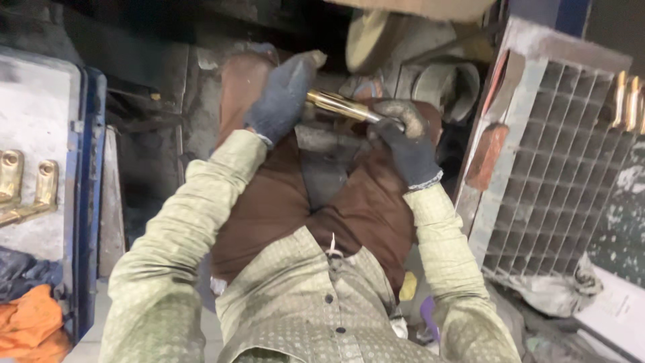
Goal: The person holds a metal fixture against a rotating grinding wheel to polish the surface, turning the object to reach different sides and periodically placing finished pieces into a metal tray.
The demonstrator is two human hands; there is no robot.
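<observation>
Both my hands wear dark work gloves. My left hand [282, 97] and my right hand [403, 141] hold the two ends of a shiny brass rod-shaped part [339, 105], which lies across my lap over my brown trousers. Just beyond the part spins or rests a round buffing wheel [369, 37]; whether the part touches it I cannot tell. My sleeves are pale green with a small pattern.
A metal grid rack [551, 168] stands at the right with brass pieces [628, 101] at its top corner. At the left, brass pieces [27, 185] lie on a grey tray [40, 107] with a blue edge. An orange cloth [30, 323] sits lower left.
</observation>
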